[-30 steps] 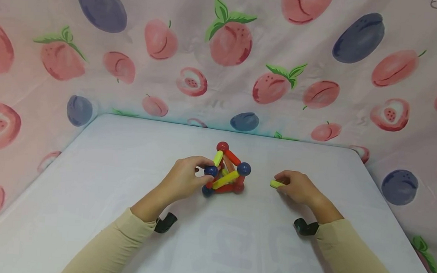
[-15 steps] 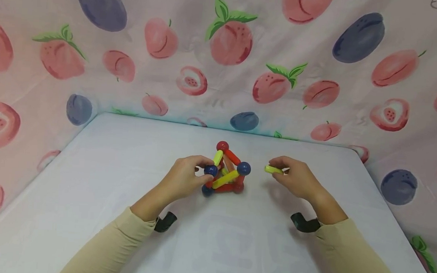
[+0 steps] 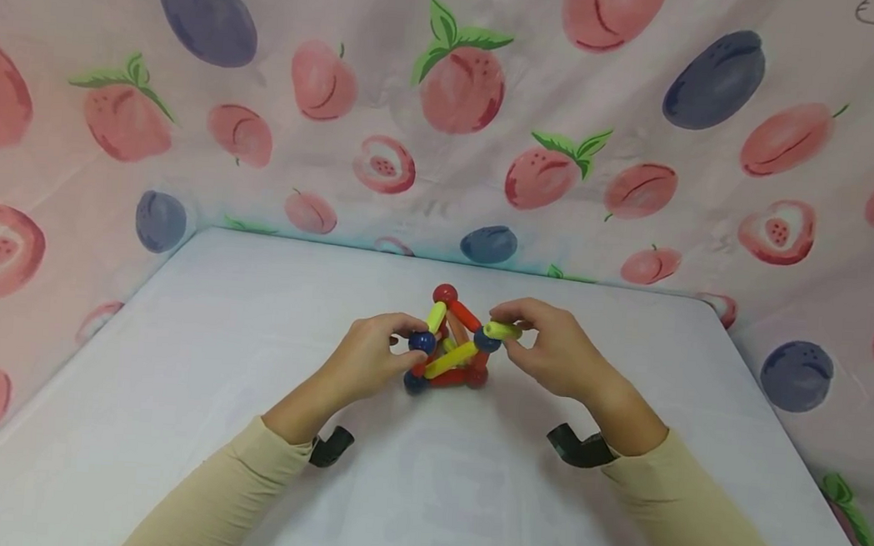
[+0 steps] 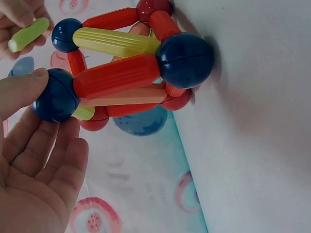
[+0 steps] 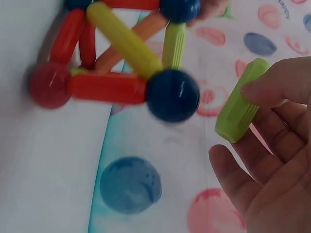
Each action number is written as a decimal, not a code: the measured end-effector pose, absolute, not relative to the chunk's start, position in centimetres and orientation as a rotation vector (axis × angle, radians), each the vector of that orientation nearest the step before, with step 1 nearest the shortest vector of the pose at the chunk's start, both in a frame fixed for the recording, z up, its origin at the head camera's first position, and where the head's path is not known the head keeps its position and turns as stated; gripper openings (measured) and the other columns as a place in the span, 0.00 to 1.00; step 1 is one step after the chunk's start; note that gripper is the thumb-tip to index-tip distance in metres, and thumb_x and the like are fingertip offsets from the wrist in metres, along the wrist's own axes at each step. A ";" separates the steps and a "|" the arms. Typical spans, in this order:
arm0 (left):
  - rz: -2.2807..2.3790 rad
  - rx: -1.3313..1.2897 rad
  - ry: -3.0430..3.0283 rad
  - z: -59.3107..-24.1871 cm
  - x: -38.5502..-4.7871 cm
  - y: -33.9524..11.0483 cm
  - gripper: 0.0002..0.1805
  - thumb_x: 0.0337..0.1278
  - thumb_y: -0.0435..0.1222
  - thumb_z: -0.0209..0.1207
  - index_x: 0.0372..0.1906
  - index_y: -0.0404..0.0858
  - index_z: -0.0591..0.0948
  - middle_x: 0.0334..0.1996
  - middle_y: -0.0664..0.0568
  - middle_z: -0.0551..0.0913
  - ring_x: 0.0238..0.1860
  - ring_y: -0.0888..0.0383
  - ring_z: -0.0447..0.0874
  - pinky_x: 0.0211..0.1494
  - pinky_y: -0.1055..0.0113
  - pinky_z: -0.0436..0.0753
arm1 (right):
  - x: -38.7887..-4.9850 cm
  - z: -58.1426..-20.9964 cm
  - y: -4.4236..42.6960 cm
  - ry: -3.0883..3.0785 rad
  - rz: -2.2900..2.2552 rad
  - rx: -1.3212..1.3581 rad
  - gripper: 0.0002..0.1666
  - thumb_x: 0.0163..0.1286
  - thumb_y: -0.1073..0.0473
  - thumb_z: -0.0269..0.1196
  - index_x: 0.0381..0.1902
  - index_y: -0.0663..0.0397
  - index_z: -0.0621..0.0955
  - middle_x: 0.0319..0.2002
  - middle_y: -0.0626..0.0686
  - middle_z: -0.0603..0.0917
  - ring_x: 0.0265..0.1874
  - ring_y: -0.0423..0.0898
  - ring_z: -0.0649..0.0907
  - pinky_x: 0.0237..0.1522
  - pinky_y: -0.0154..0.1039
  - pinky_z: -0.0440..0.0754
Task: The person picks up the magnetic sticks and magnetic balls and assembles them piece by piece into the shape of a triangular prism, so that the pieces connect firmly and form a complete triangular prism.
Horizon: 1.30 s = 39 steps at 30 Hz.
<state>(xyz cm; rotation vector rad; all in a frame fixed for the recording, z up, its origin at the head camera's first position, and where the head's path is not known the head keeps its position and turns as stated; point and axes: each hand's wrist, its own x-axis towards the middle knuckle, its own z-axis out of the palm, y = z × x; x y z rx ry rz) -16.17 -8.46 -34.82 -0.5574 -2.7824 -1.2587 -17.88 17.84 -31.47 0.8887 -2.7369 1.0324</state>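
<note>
A frame of coloured magnetic rods [image 3: 453, 358] and balls stands on the table in the head view. My left hand [image 3: 360, 353] pinches its upper left blue ball [image 4: 56, 95] between thumb and fingers. With thumb and fingers, my right hand [image 3: 563, 354] holds a short light-green rod [image 5: 243, 101]. This rod is close to the upper right blue ball [image 5: 172, 95], and the right wrist view shows a gap between them. A red ball [image 3: 446, 294] tops the back of the frame. Red, yellow and orange rods join the balls.
The white table [image 3: 294, 281] carries the frame, and its back edge meets a fruit-printed cloth [image 3: 389, 70]. Dark wrist camera mounts [image 3: 580, 447] stick out from both cuffs, low over the table.
My right hand has risen and moved left with the light-green rod, from apart at the right to the frame's upper right blue ball. The left hand and the frame have stayed put.
</note>
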 end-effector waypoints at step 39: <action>-1.219 -0.569 -2.767 -34.9 -16.3 -8.4 0.17 0.59 0.33 0.69 0.53 0.35 0.84 0.47 0.50 0.86 0.51 0.53 0.82 0.56 0.56 0.81 | -18.1 -33.4 13.4 -2.796 0.847 0.977 0.19 0.64 0.65 0.70 0.53 0.58 0.84 0.49 0.53 0.85 0.52 0.52 0.80 0.52 0.47 0.82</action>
